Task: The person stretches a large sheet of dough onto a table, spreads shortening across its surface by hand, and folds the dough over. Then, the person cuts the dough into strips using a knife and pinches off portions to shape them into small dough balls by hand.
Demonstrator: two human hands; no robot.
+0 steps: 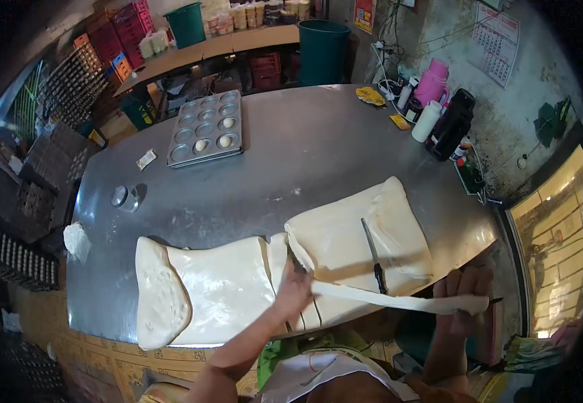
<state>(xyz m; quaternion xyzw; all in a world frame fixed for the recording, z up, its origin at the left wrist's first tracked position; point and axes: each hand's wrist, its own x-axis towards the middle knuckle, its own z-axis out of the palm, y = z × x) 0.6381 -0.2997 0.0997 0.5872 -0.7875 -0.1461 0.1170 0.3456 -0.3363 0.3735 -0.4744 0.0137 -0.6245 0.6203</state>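
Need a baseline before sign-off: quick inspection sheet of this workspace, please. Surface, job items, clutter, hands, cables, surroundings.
Surface: metal table, pale smears, white powder pile at its left edge.
Job items: dough sheet with cuts near its middle; dough strip stretched between the hands; knife lying on the sheet's right part.
Clutter: cupped tray with dough balls, clear container, small wrapper; pink jug, black flask at far right.
Hands: right hand grips the strip's end; left hand at its other end, closure unclear.
Cables: white cable on the wall behind the jug.
Surroundings: green bin, wall calendar.
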